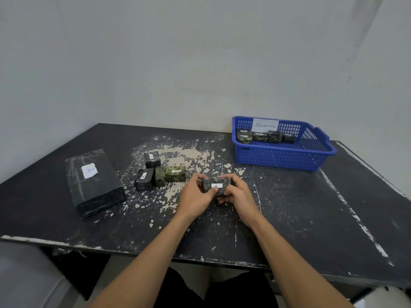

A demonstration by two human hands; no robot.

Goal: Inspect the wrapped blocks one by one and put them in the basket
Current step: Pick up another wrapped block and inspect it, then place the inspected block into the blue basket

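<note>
A small dark wrapped block (pixel 216 185) with a white label is held between my left hand (pixel 195 195) and my right hand (pixel 238 195), just above the middle of the table. Both hands grip its ends, thumbs on top. Several more wrapped blocks lie in a cluster to the left: a black one (pixel 152 159) at the back, a black one (pixel 144 179) in front, a green one standing on end (pixel 159 176) and a green one (pixel 175 174) nearest my hands. The blue basket (pixel 278 157) labelled "Abnormal" stands at the back right with several blocks (pixel 265 136) lined along its far wall.
A large black wrapped box (pixel 94 182) with an "A" label lies at the left. The black table (pixel 311 218) is scratched with worn pale patches; its front edge runs close to my body. A pale wall rises right behind the table.
</note>
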